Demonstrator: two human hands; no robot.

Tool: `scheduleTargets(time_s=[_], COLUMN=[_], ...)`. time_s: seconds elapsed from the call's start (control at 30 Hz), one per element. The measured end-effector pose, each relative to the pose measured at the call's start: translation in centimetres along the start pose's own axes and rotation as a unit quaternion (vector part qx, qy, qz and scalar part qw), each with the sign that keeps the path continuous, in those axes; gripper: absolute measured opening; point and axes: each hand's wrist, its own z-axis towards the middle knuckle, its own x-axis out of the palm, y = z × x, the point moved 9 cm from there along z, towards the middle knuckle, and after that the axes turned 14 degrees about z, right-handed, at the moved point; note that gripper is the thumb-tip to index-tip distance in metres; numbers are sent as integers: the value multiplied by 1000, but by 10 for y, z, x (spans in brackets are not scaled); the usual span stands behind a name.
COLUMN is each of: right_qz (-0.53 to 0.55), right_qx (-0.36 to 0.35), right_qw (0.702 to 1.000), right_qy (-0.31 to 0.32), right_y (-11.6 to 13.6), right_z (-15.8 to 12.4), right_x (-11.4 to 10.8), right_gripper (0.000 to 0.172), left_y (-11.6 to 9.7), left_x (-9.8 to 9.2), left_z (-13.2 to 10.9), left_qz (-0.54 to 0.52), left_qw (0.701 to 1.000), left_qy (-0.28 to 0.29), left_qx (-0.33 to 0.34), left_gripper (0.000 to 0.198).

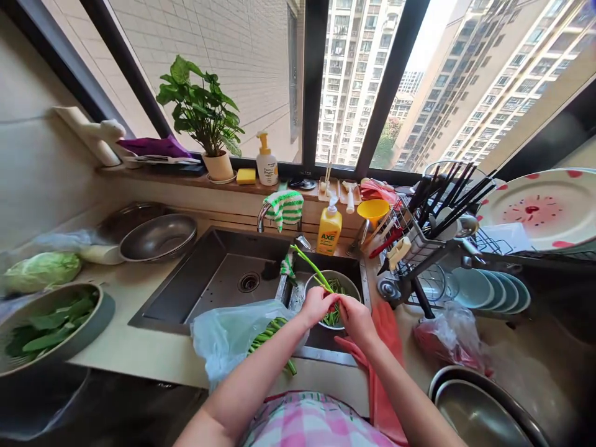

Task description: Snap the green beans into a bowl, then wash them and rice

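Over the smaller basin at the right, my left hand (318,305) and my right hand (357,318) meet, fingers pinched on long thin green stalks (313,266) that point up and to the left. Beneath them a round bowl (357,290) holds cut green pieces (333,316), partly covered by my hands. Left of my left forearm, an open plastic bag (223,338) lies across the sink's front edge. A bundle of green stalks (267,335) pokes out of it, and my forearm hides part of the bundle.
The large sink basin (214,292) is at the left. A yellow AXE bottle (329,231) stands behind the bowl. Red rubber gloves (386,372) lie under my right forearm. A colander of leaves (88,329) sits far left; a dish rack (428,242) and pans (479,410) are at the right.
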Motion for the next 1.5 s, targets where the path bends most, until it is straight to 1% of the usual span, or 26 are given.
scheduleTargets(time_s=[0.07, 0.1, 0.17, 0.2, 0.23, 0.27, 0.3, 0.37, 0.4, 0.43, 0.5, 0.57, 0.63, 0.67, 0.73, 0.8, 0.93, 1.07, 1.17, 1.23, 1.3, 1.37, 1.43, 1.5], right_qz=[8, 13, 49, 92, 155, 229, 303, 409, 431, 436, 412, 385, 371, 365, 343, 313, 263, 215, 166, 127, 100, 102, 149, 242], right_qx=[17, 41, 121, 167, 210, 245, 270, 295, 293, 280, 236, 202, 202, 205, 198, 178, 152, 149, 138, 128, 137, 169, 211, 248], right_qw=[1000, 998, 988, 976, 959, 937, 911, 863, 853, 855, 880, 901, 906, 908, 917, 930, 951, 965, 976, 984, 984, 976, 958, 932], right_qy=[-16, -35, -88, -108, -111, -98, -73, -20, -3, 5, 3, 0, 11, 24, 53, 67, 51, 34, 23, 0, -45, -95, -126, -110], right_y=[-17, -30, -64, -81, -97, -108, -113, -111, -106, -101, -92, -88, -89, -90, -89, -85, -81, -80, -76, -76, -85, -101, -120, -132], right_z=[5, 7, 10, 9, 8, 7, 7, 5, 5, 6, 11, 15, 17, 18, 20, 21, 23, 22, 21, 22, 23, 21, 19, 17], right_x=[-1, -3, -9, -9, -5, 4, 16, 38, 45, 48, 46, 42, 39, 38, 37, 36, 34, 36, 34, 30, 24, 17, 15, 23], right_gripper=[27, 27, 28, 29, 31, 33, 35, 40, 40, 40, 36, 33, 33, 34, 34, 33, 33, 36, 33, 31, 32, 33, 36, 38], left_y=[7, 13, 24, 30, 35, 38, 41, 42, 41, 40, 36, 32, 29, 27, 24, 22, 24, 32, 38, 40, 41, 39, 37, 38], left_x=[5, 6, 6, 5, 4, 2, -1, -4, -5, -6, -4, 0, 1, -1, -8, -15, -16, -12, -9, -6, -3, -1, -2, -6], left_z=[3, 3, 1, 1, 2, 3, 5, 10, 12, 14, 17, 20, 23, 25, 29, 31, 32, 31, 31, 29, 27, 25, 25, 27], left_qz=[-3, -6, -14, -18, -19, -18, -12, 21, 48, 77, 130, 142, 102, 74, 26, 1, -21, -19, -24, -26, -24, -28, -35, -37], left_qw=[1000, 1000, 999, 999, 998, 999, 999, 999, 999, 997, 991, 989, 994, 997, 1000, 1000, 999, 1000, 999, 999, 999, 999, 999, 999], left_qy=[15, 22, 29, 27, 23, 16, 8, -7, -13, -19, -17, 5, 25, 21, -5, -27, -26, -20, -23, -29, -37, -36, -30, -30], left_qx=[-12, -20, -36, -43, -46, -46, -42, -25, -13, -1, 17, 27, 22, 18, 12, 8, 3, -9, -22, -27, -27, -18, -4, 1], left_gripper=[28, 27, 24, 22, 20, 18, 17, 26, 33, 37, 40, 40, 36, 31, 25, 26, 29, 30, 29, 28, 28, 28, 28, 25])
